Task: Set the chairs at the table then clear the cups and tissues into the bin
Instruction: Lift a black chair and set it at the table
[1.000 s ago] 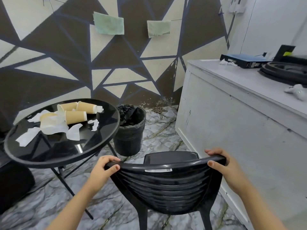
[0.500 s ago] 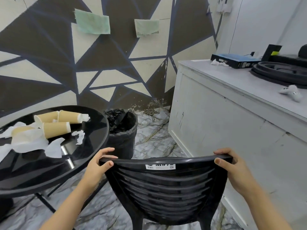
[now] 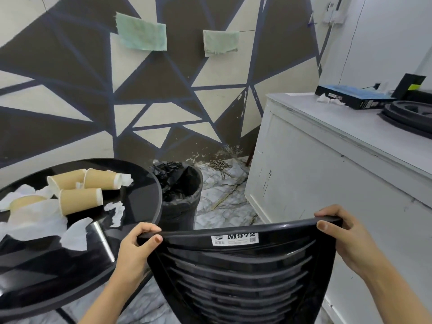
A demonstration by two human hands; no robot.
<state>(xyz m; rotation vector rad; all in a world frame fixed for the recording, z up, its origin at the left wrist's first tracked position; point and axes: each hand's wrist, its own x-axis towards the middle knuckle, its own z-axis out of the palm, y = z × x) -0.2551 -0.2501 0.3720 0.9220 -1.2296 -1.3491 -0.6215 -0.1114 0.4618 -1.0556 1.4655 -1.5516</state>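
Note:
A black plastic chair (image 3: 240, 274) fills the lower middle, its slatted back facing me. My left hand (image 3: 138, 246) grips the left end of its top rail and my right hand (image 3: 346, 237) grips the right end. The round black table (image 3: 140, 195) stands at the left, its rim close to my left hand. On it lie several brown paper cups (image 3: 80, 201) on their sides among torn white tissues (image 3: 37, 218). A black bin (image 3: 181, 197) lined with a black bag stands just right of the table, beyond the chair.
A white counter (image 3: 327, 164) runs along the right, close to the chair, carrying a blue box (image 3: 353, 97) and black round trays (image 3: 411, 113). A chain (image 3: 218, 164) lies on the marble floor by the patterned wall. Two green cloths (image 3: 141, 32) hang on the wall.
The chair back has come closer and higher in view, hiding its seat. The table has shifted left and nearer, and its rim now sits beside my left hand. Both hands keep their grip.

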